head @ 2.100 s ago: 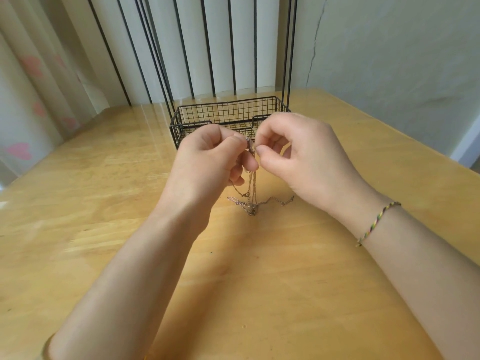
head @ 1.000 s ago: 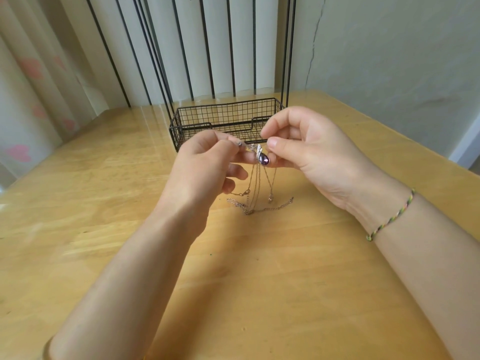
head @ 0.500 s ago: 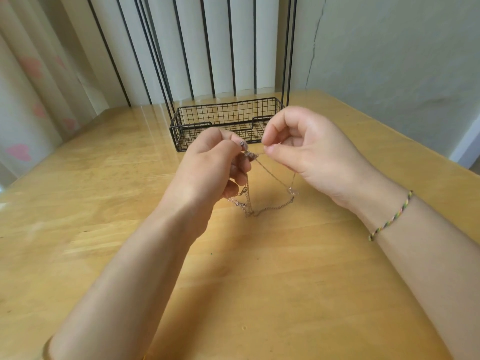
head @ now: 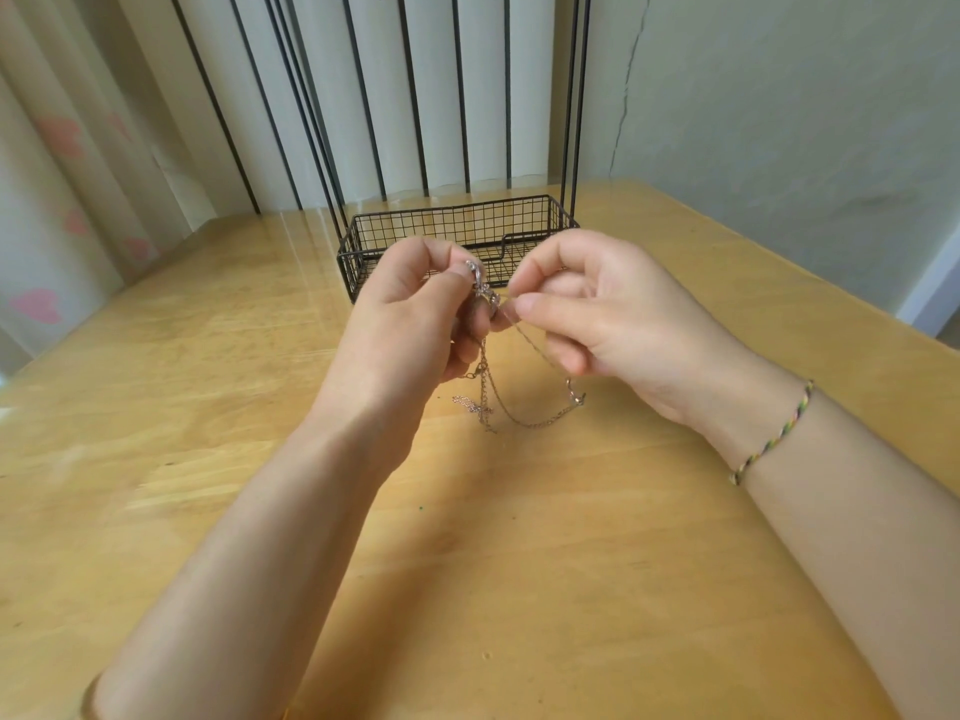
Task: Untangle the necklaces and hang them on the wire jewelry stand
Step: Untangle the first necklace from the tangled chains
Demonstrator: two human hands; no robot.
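A tangle of thin gold and silver necklaces hangs between my hands, its lower loops trailing on the wooden table. My left hand pinches the knotted top with a silver pendant near the fingertips. My right hand pinches one fine chain just beside it, thumb against forefinger. The black wire jewelry stand stands right behind my hands, its basket base low and its upright rods rising out of the frame; nothing hangs on the part of it in view.
Pale curtains with pink hearts hang at the left. A grey-green wall runs along the table's right edge. A braided bracelet circles my right wrist. Bare tabletop spreads in front of my hands.
My hands have stayed close together at the knot. The purple pendant that showed between my fingers a second ago is now hidden, and one chain has been drawn out to the right.
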